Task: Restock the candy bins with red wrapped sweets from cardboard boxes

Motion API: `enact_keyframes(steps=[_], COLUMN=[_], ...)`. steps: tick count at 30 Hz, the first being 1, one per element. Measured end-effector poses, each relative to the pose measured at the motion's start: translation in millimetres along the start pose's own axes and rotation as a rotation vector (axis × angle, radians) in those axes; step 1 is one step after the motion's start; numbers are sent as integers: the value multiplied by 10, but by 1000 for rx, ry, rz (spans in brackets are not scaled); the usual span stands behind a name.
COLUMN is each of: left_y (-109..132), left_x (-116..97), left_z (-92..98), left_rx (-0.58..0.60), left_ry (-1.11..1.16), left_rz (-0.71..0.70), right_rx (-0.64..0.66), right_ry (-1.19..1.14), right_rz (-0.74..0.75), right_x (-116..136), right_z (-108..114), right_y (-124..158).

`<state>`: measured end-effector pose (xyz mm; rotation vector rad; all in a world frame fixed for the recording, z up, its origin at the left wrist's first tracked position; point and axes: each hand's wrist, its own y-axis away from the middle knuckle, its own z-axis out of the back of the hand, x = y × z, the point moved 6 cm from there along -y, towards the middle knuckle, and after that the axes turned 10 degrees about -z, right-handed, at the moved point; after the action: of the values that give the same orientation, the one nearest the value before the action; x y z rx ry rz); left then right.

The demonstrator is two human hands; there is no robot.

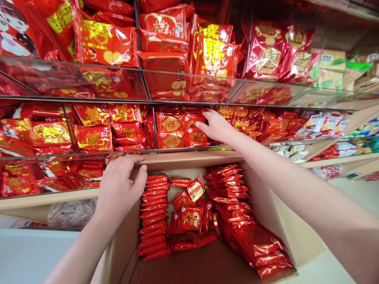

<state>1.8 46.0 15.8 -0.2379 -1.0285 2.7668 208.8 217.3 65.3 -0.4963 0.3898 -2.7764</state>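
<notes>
My right hand (217, 126) is stretched to the middle shelf. Its thumb and fingers are apart and touch the right side of a stack of small red snack packets (195, 138) with gold characters. My left hand (121, 183) lies at the left far corner of an open cardboard box (189, 157), thumb apart from the fingers, with nothing held. Inside the box, red packets stand in a left row (154, 221) and a right row (233, 197). Between the rows, loose packets (192, 219) lie in a heap, one showing a gold back (196, 190).
Clear dividers split the middle shelf into bins, with red packets (93, 138) to the left. The upper shelf (112, 69) holds larger red bags (216, 51) behind a clear front lip. Blue and white packs (365, 132) lie far right. A pale blue surface (35, 256) is at lower left.
</notes>
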Motion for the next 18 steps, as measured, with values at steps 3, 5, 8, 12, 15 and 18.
enact_keyframes(steps=[3, 5, 8, 12, 15, 18], left_y=[6, 7, 6, 3, 7, 3], left_x=[-1, -9, -36, -82, -77, -32], left_z=[-13, -29, -48, -30, -23, -27], left_rx=[26, 46, 71, 62, 76, 88], left_ry=[-10, -44, -110, -126, -122, -129], left_rz=[39, 50, 35, -20, -34, -28], right_rx=[-100, 64, 511, 895, 945, 903], right_ry=[-58, -91, -10, 229, 316, 266], right_rz=[269, 413, 443, 286, 159, 84], right_x=[127, 227, 322, 354, 380, 416], right_z=[125, 6, -473, -1218, -1603, -1775], right_y=[809, 1328, 1862, 2051, 1983, 1935])
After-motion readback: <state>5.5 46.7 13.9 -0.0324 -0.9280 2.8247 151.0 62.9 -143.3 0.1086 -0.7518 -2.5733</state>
